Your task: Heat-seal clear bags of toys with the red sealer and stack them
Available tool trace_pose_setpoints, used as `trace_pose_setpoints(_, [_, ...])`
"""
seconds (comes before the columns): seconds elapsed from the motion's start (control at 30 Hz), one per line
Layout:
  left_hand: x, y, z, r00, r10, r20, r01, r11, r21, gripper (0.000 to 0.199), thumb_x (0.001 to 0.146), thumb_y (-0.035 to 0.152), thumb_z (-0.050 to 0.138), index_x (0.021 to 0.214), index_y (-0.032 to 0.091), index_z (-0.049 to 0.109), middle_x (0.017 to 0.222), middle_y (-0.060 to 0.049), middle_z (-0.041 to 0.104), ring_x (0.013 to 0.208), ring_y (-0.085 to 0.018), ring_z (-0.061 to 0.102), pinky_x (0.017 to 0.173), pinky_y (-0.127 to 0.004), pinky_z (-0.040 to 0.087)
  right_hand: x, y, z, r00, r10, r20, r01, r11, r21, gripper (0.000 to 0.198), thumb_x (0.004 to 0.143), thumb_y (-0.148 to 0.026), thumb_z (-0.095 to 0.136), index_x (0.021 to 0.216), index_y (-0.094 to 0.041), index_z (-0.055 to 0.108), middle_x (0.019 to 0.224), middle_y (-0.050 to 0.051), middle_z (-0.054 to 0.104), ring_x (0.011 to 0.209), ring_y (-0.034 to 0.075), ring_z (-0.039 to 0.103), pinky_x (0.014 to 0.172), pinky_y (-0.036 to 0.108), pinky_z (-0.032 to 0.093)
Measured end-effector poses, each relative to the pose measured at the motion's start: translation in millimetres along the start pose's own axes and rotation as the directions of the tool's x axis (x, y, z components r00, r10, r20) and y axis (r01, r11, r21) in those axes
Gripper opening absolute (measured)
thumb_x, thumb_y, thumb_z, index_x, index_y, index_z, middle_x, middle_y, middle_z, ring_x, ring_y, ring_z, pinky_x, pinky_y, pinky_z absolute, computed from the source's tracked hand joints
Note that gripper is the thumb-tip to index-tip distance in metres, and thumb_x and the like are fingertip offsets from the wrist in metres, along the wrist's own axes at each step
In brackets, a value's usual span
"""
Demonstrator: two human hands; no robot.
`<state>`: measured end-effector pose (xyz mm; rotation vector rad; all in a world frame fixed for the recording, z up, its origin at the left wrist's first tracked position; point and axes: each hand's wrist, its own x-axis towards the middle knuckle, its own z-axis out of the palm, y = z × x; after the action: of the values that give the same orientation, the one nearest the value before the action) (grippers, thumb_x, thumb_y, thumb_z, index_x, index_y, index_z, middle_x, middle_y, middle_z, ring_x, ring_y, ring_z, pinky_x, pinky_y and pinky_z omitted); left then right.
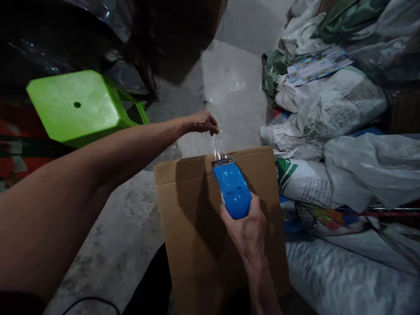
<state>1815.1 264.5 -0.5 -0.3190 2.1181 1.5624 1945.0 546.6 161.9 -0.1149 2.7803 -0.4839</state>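
Note:
My right hand (247,223) is wrapped round the rear end of a blue tape dispenser (233,186), whose metal front edge points away from me. From that edge a strip of clear packing tape (217,146) runs up to my left hand (204,122), which pinches its free end. Under the dispenser lies a flat brown cardboard box (190,232), with the tape strip reaching past its far edge. Shadows of my arms fall across the cardboard.
A bright green plastic stool (77,105) stands at the left. Piled white and grey sacks (341,105) fill the right side, with a printed card sheet (318,65) on top. Grey concrete floor (236,87) shows beyond the box. A black cable (93,300) lies at lower left.

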Motion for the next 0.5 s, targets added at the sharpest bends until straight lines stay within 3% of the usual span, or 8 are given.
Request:
trace_pose_setpoints(0.17, [5.6,-21.0,15.7,0.999,-0.038,0.029,0.040,0.997,-0.064,0.020,0.072,0.035,0.074,0.065,0.016,0.075,0.061,-0.003,0.066,0.058,-0.010,0.045,0.056,-0.024,0.030,2.2,3.9,5.9,0.999,0.034,0.023,-0.034,0.999,-0.022,0.059,0.070,-0.054,0.073,0.113,-0.015,0.065,0.084,0.010,0.071,0.072,0.024,0.069,0.067,0.035,0.057])
trace_pose_setpoints(0.37, [-3.3,-36.6,58.5,0.979,-0.144,0.144,0.173,0.961,-0.216,0.024,0.067,0.039,0.072,0.063,0.015,0.071,0.063,-0.004,0.064,0.055,-0.010,0.042,0.053,-0.024,0.029,-1.1,14.9,17.3,0.996,-0.078,-0.040,0.076,0.995,-0.059,0.055,0.075,-0.053,0.068,0.113,-0.013,0.063,0.084,0.011,0.072,0.072,0.025,0.071,0.066,0.034,0.058])
trace_pose_setpoints(0.5, [-12.0,-33.7,77.2,0.981,-0.186,0.052,0.190,0.980,-0.066,0.025,0.074,0.040,0.066,0.067,0.016,0.070,0.059,-0.001,0.059,0.060,-0.013,0.051,0.056,-0.025,0.036,-2.1,17.1,18.4,0.993,-0.110,-0.038,0.107,0.992,-0.072,0.054,0.078,-0.055,0.067,0.114,-0.014,0.062,0.084,0.010,0.072,0.072,0.024,0.072,0.064,0.033,0.058])
